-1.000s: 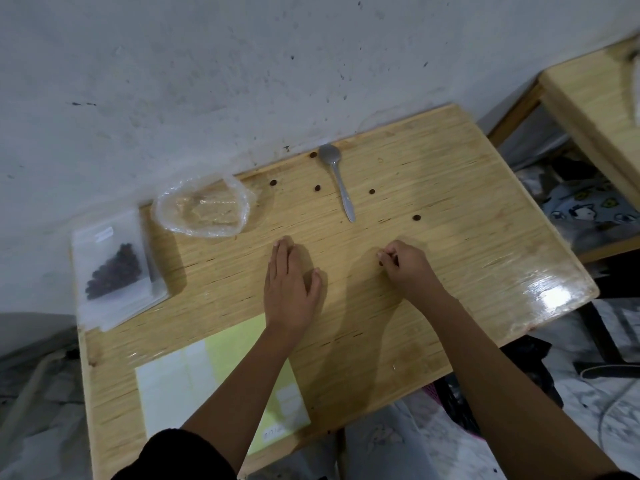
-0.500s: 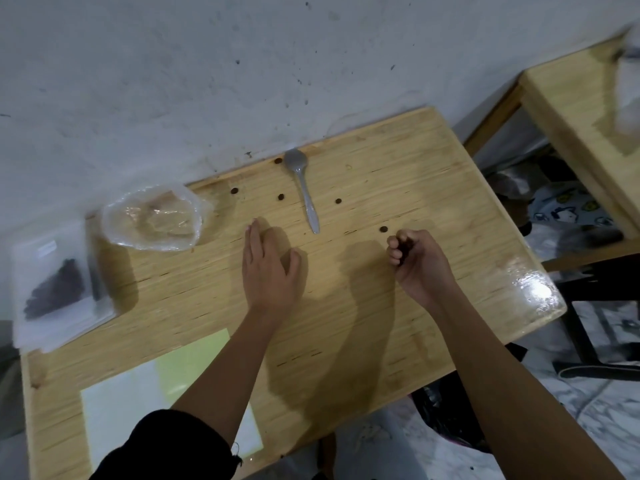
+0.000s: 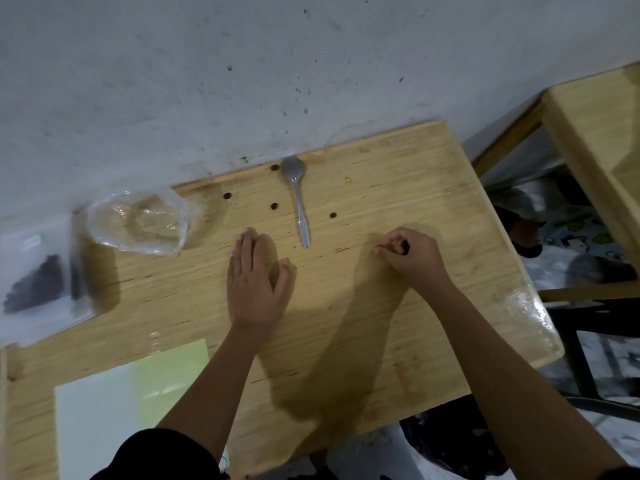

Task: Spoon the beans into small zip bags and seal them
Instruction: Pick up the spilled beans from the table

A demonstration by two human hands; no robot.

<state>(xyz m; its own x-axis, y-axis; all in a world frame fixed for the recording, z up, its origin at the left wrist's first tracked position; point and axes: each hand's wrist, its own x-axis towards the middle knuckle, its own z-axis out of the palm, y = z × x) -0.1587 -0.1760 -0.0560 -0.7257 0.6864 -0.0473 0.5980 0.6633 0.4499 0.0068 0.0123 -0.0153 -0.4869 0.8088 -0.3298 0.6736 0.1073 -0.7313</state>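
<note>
My left hand [image 3: 256, 285] lies flat on the wooden table [image 3: 346, 323], palm down, fingers straight. My right hand [image 3: 408, 254] is curled to the right of the spoon, its fingertips pinching a dark bean. A metal spoon [image 3: 297, 195] lies empty, its bowl towards the wall. Several loose beans [image 3: 274, 206] are scattered around it. A zip bag holding dark beans [image 3: 34, 285] lies at the far left, blurred. A crumpled clear plastic bag [image 3: 138, 223] sits beside it.
White and pale green sheets [image 3: 131, 393] lie at the table's front left corner. The wall [image 3: 242, 81] runs along the far edge. A second wooden table [image 3: 595, 133] stands to the right, with clutter on the floor [image 3: 571, 244] between.
My right hand moved onto the bean right of the spoon's handle and curled its fingers on it; that bean no longer lies on the table. My left hand stayed flat.
</note>
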